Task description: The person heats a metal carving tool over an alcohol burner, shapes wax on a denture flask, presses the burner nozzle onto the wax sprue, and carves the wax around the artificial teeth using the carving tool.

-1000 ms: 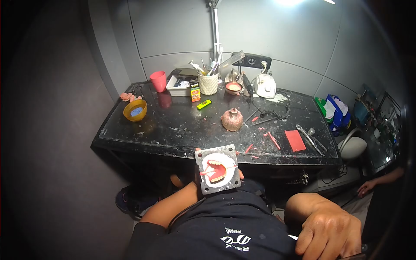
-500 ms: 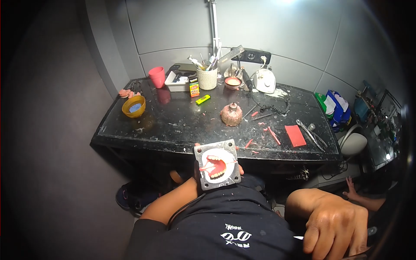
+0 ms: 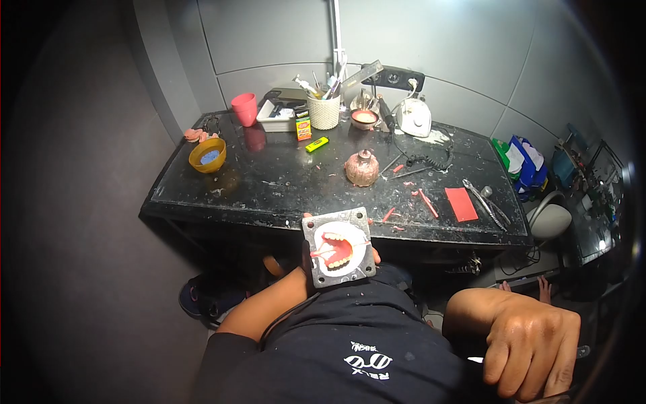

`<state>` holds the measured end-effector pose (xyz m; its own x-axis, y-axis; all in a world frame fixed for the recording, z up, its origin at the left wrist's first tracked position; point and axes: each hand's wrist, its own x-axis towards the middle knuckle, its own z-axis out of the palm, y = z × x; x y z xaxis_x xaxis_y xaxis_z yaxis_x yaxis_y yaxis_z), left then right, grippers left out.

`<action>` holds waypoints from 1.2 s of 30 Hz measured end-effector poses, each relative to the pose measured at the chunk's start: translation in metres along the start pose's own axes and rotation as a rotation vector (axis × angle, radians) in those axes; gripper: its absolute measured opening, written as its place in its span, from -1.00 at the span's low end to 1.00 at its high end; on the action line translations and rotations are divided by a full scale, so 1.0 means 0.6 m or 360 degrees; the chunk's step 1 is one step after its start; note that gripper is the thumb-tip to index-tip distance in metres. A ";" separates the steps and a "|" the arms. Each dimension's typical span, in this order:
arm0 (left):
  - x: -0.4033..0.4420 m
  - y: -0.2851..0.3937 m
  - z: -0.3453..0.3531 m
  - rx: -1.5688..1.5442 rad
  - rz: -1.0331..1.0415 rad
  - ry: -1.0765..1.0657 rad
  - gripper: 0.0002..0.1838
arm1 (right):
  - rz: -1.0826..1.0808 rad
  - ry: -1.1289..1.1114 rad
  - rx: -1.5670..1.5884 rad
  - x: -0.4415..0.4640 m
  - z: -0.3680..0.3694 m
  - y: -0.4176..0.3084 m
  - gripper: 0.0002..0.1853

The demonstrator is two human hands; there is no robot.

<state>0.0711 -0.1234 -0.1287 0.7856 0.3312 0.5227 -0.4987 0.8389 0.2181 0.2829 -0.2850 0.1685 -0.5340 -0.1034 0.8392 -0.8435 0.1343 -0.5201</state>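
Observation:
My left hand [image 3: 376, 256] is mostly hidden beneath a square metal flask plate [image 3: 321, 277], its fingertips showing at the plate's edges. White plaster fills the plate's round centre, with an arch of teeth [image 3: 340, 263] and red wax on it. The plate is tilted towards me, between my body and the desk's front edge. At the lower right, my right hand [image 3: 533, 350] is closed in a fist. A small white tip [image 3: 475, 359] shows at its left side; what the fingers wrap round is hidden.
The black desk [image 3: 269, 195] carries a yellow bowl [image 3: 207, 156], a pink cup [image 3: 245, 110], a tool holder [image 3: 324, 113], a pink-coated burner [image 3: 362, 169], a red wax sheet [image 3: 461, 205] and metal pliers [image 3: 486, 203]. Another person's hand [image 3: 544, 289] shows at right.
My right hand has moved a little to the right, still closed. The plate stays in my left hand. The other person's hand has moved, and a second one now shows near it.

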 end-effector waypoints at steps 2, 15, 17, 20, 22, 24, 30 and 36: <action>0.000 -0.004 0.014 -0.0046 0.0014 0.0041 0.48 | -0.0013 0.0019 0.0040 0.004 0.003 0.008 -0.60; 0.000 -0.003 0.004 -0.0079 0.0013 -0.0003 0.51 | 0.0091 -0.0018 -0.0085 -0.001 0.003 -0.001 -0.67; -0.002 -0.003 0.002 -0.0092 0.0002 -0.0005 0.52 | 0.0072 -0.0027 -0.0049 -0.001 -0.004 -0.001 -0.66; 0.000 -0.001 -0.001 -0.0085 -0.0002 -0.0007 0.52 | -0.0015 -0.0042 0.0013 -0.001 -0.004 0.003 -0.59; 0.000 -0.001 0.000 -0.0108 -0.0012 -0.0021 0.52 | 0.0003 -0.0064 0.0049 0.002 -0.005 0.008 -0.59; -0.001 -0.001 -0.001 -0.0070 0.0010 0.0030 0.51 | 0.0026 -0.0058 0.0092 -0.001 0.001 0.010 -0.62; -0.002 0.003 -0.018 -0.0039 -0.0014 -0.0073 0.51 | 0.0072 0.0005 -0.0087 -0.002 0.015 0.011 -0.67; 0.005 -0.002 -0.001 -0.0094 -0.0024 -0.0084 0.51 | 0.0105 -0.0053 -0.0074 0.002 -0.003 0.002 -0.65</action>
<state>0.0741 -0.1232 -0.1280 0.7717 0.2964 0.5626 -0.4634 0.8680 0.1783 0.2812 -0.2833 0.1691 -0.5907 -0.1256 0.7970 -0.8030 0.1877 -0.5656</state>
